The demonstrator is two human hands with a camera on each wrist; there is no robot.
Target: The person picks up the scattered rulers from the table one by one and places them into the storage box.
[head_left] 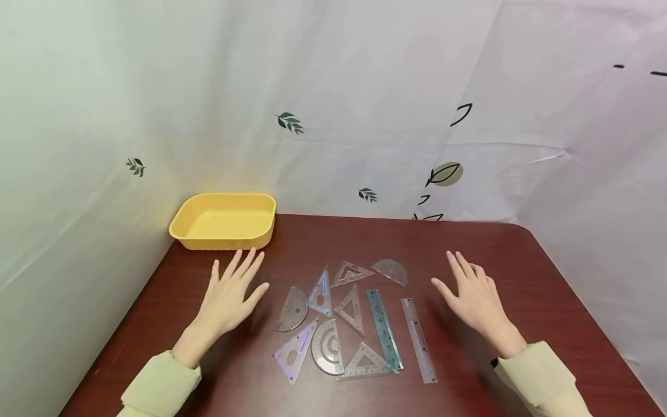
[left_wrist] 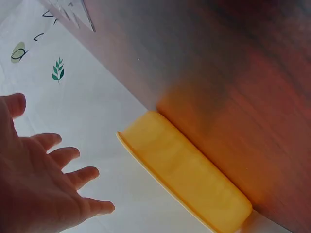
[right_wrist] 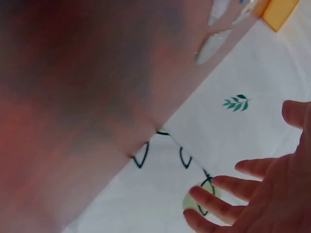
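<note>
My left hand (head_left: 226, 301) hovers over the table's left side with its fingers spread, just in front of a yellow tray (head_left: 223, 244). On the right, my right hand (head_left: 475, 301) is held above the table, fingers extended and holding nothing. Between the hands lie clear plastic drawing tools. A clear ruler (head_left: 419, 341) is closest to the right hand, beside a teal ruler (head_left: 384, 330). Nearest the left hand is a half-round protractor (head_left: 293, 310). Several set squares lie around, among them a purple-marked one (head_left: 294, 352). A rounded protractor (head_left: 327, 347) touches or overlaps a set square (head_left: 365, 364).
The dark red wooden table (head_left: 469, 243) backs onto a white cloth (head_left: 333, 87) printed with leaves, which also rises at both sides. Another half-round protractor (head_left: 392, 271) and a set square (head_left: 350, 274) lie at the back of the group.
</note>
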